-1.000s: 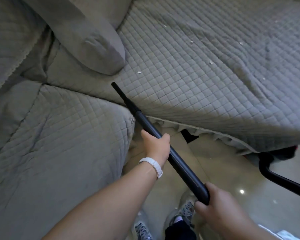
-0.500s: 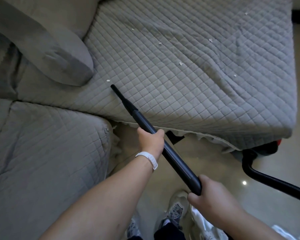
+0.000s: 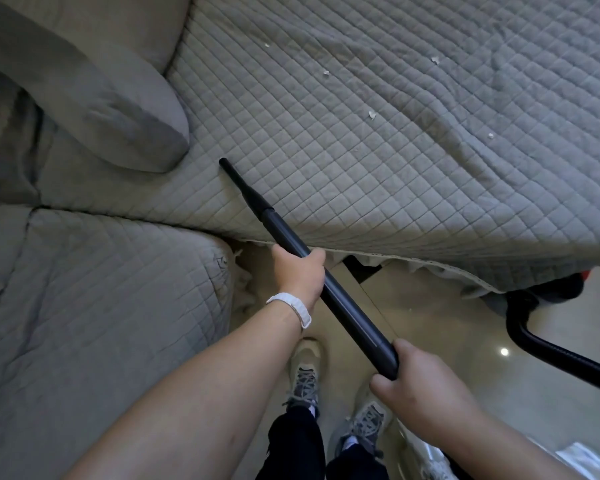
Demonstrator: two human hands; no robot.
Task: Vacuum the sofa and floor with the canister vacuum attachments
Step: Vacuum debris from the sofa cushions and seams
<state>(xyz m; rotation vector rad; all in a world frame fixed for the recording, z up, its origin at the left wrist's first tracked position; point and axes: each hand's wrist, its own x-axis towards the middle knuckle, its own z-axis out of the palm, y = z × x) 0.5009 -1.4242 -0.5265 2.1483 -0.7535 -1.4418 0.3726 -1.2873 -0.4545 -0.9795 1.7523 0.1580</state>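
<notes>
We hold the long black vacuum wand (image 3: 350,317) with both hands. Our right hand (image 3: 420,386) wraps its near end, and our left hand (image 3: 300,275) curls round the tube farther up. Beyond the left hand, the wand runs far and left to its narrow black nozzle (image 3: 243,188). The nozzle tip meets the grey quilted sofa cover (image 3: 361,161), just right of a plain grey cushion (image 3: 118,109). Small white scraps (image 3: 372,115) lie farther right.

Grey cushion (image 3: 118,109), plain fabric, rounded corner, upper left | white wristband (image 3: 293,308), centre | pair of grey laced sneakers (image 3: 303,377), pale soles, lower centre, side by side | black trousers (image 3: 295,445), cuffs over the sneakers | white crumpled material (image 3: 582,458), lower right corner
</notes>
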